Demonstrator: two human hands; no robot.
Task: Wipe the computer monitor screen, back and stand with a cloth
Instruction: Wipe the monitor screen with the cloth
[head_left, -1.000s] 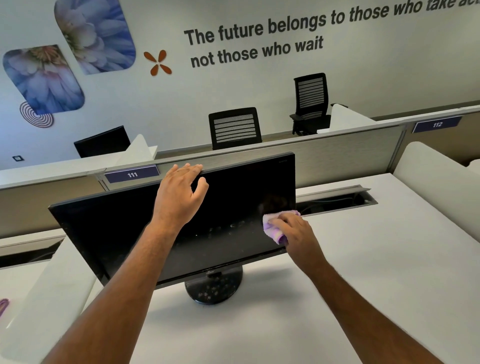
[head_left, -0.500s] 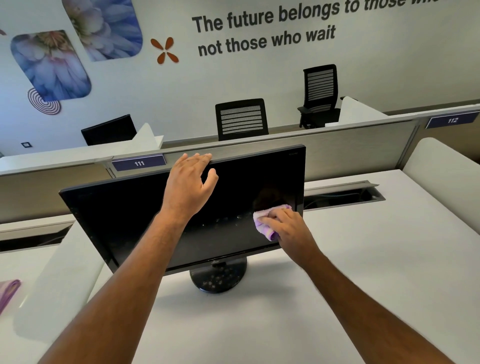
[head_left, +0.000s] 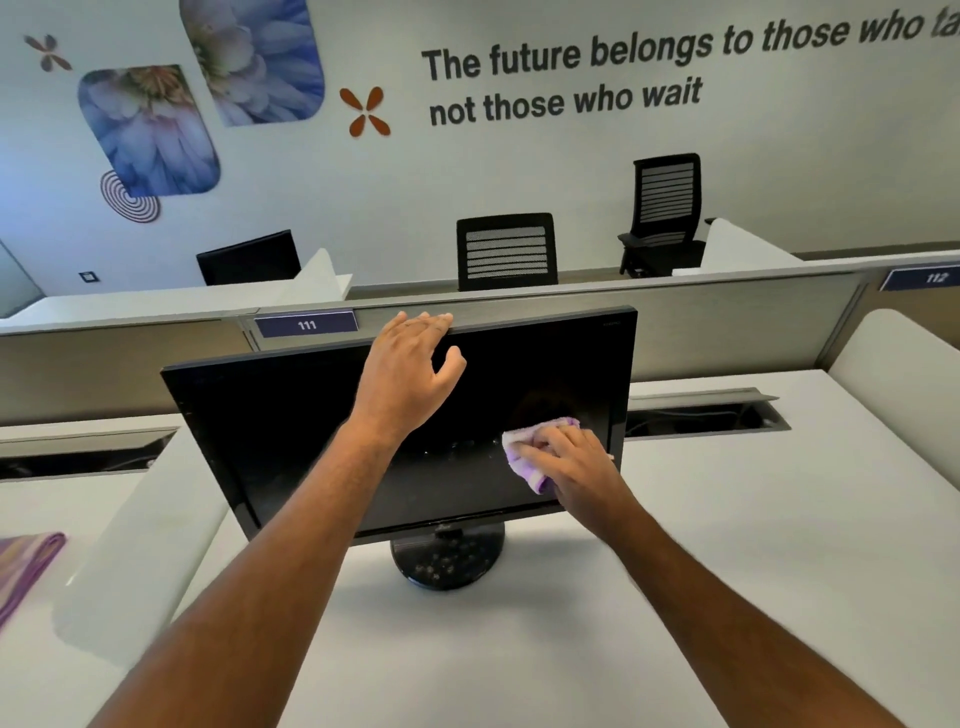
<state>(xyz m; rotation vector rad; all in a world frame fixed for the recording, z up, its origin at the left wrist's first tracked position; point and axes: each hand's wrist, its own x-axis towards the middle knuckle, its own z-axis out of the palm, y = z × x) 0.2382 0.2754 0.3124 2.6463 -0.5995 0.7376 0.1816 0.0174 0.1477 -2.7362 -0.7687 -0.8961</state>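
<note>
A flat black computer monitor (head_left: 311, 441) with a dark, switched-off screen stands in the middle of the frame on a white desk (head_left: 753, 597), tilted so that its left end sits lower in the picture than its right. Its round glossy black stand base (head_left: 447, 564) rests on the desk just below the lower bezel, at centre.

The left hand (head_left: 410, 374) reaches up from the lower left and lies over the monitor's top edge at upper centre: the fingers are together and hooked over the rim, the thumb stands apart against the front of the screen. The right hand (head_left: 576, 470) comes in from the lower right and presses a small crumpled lilac and white cloth (head_left: 524, 449) flat against the lower right part of the screen, near the right bezel; its fingers lie fairly straight and spread on top of the cloth, which shows to the left of and below them. Faint pale specks mark the glass just left of the cloth.

Behind the monitor a grey partition (head_left: 727, 322) runs across the frame, carrying a dark blue plate reading 111 (head_left: 306, 325) left of centre and another reading 112 (head_left: 935, 278) at the far right. Two black mesh-backed office chairs (head_left: 506, 252) stand beyond it in the upper middle. The pale wall at the top bears dark lettering (head_left: 571, 78) and blue flower panels (head_left: 150, 130) in the upper left. A folded purple striped cloth (head_left: 23, 566) lies at the left edge on the neighbouring desk.
</note>
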